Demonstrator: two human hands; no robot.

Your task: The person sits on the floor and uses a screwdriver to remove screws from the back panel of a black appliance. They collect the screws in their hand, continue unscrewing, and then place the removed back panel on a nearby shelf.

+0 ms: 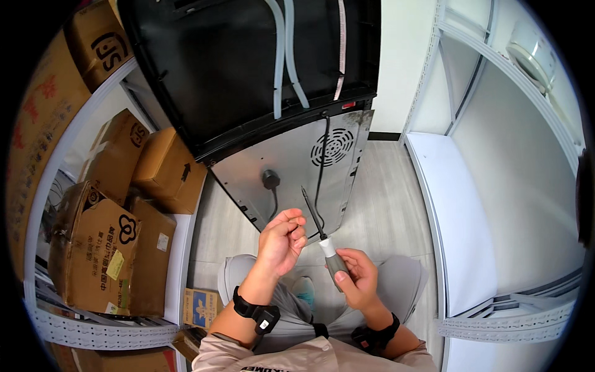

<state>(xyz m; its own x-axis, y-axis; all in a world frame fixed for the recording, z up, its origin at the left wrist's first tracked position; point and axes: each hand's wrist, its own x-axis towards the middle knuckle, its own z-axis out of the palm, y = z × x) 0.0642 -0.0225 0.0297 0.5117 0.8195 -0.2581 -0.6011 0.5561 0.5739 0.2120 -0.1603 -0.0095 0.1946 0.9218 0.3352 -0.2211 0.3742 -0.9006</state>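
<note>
Head view: your right hand [358,273] is closed around the grey handle of a screwdriver [324,243], the thumb lying along the near end of the handle. The tool has a white collar and a dark shaft, and it slants so that its tip points far and slightly left. Your left hand [282,243] is raised just left of the shaft, its fingers curled and the thumb drawn in toward them; you cannot tell from this angle whether a small part is pinched between them.

Beyond both hands stands an appliance, with a silver metal panel [291,155] as the lower section of the side facing you and a black back section [211,74] above it. The screwdriver's tip lines up with the panel, though whether it touches cannot be told. On the panel you have a round slotted vent [332,147] at right, a black cable [326,133] running down past it, and a dark round fitting [270,179] at left. Two pale blue tubes [280,62] hang down the black section.

Your knees are apart in grey trousers [403,285], one shoe [304,290] showing between them, and each wrist wears a black band. To your left, cardboard boxes [93,248] fill a metal shelf; to your right stands another shelf [455,204], with a white cylindrical object [532,56] at its far end. Pale floor [390,186] lies between them.
</note>
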